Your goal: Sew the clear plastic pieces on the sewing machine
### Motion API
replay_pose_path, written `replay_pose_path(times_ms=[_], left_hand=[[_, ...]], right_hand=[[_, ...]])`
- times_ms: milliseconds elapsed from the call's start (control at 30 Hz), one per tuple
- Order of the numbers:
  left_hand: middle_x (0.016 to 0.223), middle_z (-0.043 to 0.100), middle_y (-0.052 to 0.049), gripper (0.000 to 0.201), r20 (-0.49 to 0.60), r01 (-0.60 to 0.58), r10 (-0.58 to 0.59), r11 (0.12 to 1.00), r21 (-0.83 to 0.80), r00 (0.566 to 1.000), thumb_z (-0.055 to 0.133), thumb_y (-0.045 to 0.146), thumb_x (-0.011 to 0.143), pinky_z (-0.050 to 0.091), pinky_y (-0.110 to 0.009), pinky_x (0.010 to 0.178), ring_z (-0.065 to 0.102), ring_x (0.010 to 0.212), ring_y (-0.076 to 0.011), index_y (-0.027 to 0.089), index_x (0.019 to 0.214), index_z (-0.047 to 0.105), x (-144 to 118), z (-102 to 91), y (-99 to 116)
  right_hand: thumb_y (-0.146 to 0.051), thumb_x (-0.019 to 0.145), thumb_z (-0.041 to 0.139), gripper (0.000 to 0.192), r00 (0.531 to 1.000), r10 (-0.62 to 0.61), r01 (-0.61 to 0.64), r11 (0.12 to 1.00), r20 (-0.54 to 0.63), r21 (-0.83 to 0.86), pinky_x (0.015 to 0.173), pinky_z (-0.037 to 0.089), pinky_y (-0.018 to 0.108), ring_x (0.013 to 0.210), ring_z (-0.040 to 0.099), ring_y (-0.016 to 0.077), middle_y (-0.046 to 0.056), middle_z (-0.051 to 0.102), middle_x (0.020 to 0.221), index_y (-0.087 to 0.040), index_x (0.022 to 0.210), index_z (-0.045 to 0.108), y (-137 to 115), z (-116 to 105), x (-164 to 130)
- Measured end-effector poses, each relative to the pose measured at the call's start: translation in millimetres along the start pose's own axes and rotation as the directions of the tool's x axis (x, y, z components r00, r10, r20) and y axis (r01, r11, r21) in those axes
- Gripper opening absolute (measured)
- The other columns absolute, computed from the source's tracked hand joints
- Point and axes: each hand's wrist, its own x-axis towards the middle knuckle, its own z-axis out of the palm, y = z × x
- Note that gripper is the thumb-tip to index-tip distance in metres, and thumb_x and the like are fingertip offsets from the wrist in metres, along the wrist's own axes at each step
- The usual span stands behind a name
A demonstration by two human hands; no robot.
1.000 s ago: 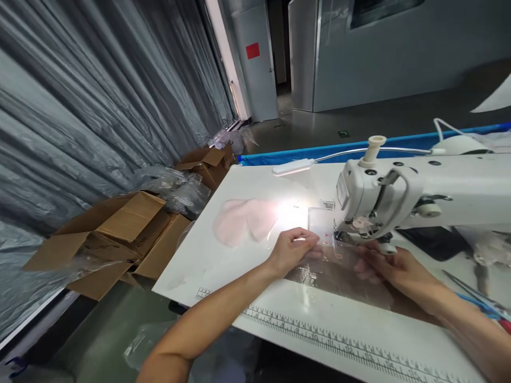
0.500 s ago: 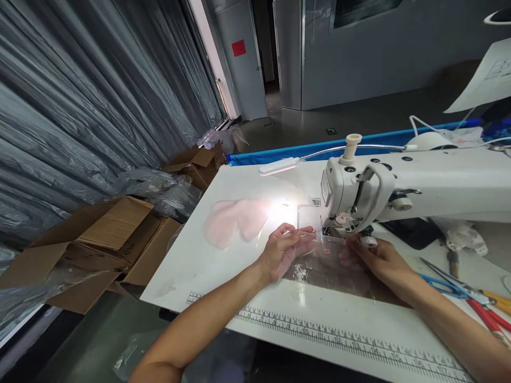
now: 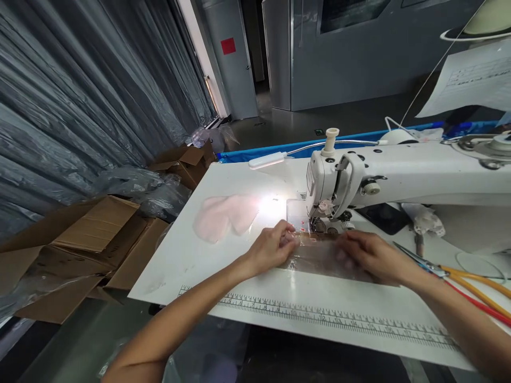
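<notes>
A see-through, shiny brownish sheet lies on the white table just in front of the sewing machine. Its far edge reaches the presser foot, where small red marks show. My left hand is closed at the sheet's left end, fingers curled over its edge. On the right side, my right hand pinches the sheet near its far edge, slightly blurred. Pale pink fabric lies flat to the left of the machine.
Scissors with orange handles lie beside my right forearm. A printed ruler runs along the table's front edge. A lamp lights the table behind the pink fabric. Open cardboard boxes stand on the floor at left.
The view has shifted, so the machine appears further left. My left fingers, stretched toward the needle before, are now curled in. My right hand has drawn slightly away from the machine head.
</notes>
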Motion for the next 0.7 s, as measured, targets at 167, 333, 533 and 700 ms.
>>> replay_pose_path(times_ms=[167,333,533,700], left_hand=[[0.105,0.067,-0.01,0.031,-0.253,-0.201,0.269,0.944,0.262,0.93,0.064,0.034,0.086,0.045,-0.044,0.093,0.061,0.099,-0.027,0.02,0.112,0.058,22,7.6,-17],[0.106,0.065,-0.011,0.027,-0.251,-0.253,0.284,0.956,0.151,0.925,0.06,0.042,0.088,0.048,-0.036,0.083,0.061,0.092,-0.023,0.02,0.101,0.066,12,2.7,-13],[0.072,0.064,-0.004,0.053,0.141,0.123,-0.078,0.93,-0.347,0.987,0.046,0.065,0.089,0.046,-0.023,0.052,0.06,0.058,-0.0129,0.015,0.092,0.063,10,-4.6,-9],[0.078,0.066,-0.006,0.061,0.275,0.271,-0.181,0.903,-0.335,0.944,0.054,0.066,0.084,0.051,-0.028,0.056,0.065,0.059,-0.0156,0.012,0.11,0.061,7,-17.6,-8]], right_hand=[[-0.059,0.088,0.044,0.042,0.965,-0.113,0.027,0.94,-0.235,-0.341,0.053,0.037,0.029,0.054,0.051,0.0165,0.0,0.058,0.059,-0.022,0.071,0.055,-2,1,24],[-0.059,0.077,0.065,0.036,0.985,-0.078,0.035,0.964,-0.156,-0.262,0.052,0.038,0.027,0.057,0.049,0.0147,-0.003,0.056,0.066,-0.023,0.083,0.058,3,-1,4],[-0.049,0.074,0.073,0.043,1.0,0.02,-0.019,0.978,-0.003,0.206,0.057,0.048,0.026,0.067,0.059,0.0155,-0.001,0.061,0.074,-0.021,0.104,0.061,-27,26,12],[-0.053,0.083,0.061,0.048,0.98,-0.111,0.043,0.929,0.163,0.369,0.068,0.056,0.032,0.086,0.068,0.0209,0.008,0.07,0.095,-0.018,0.116,0.059,-45,34,21]])
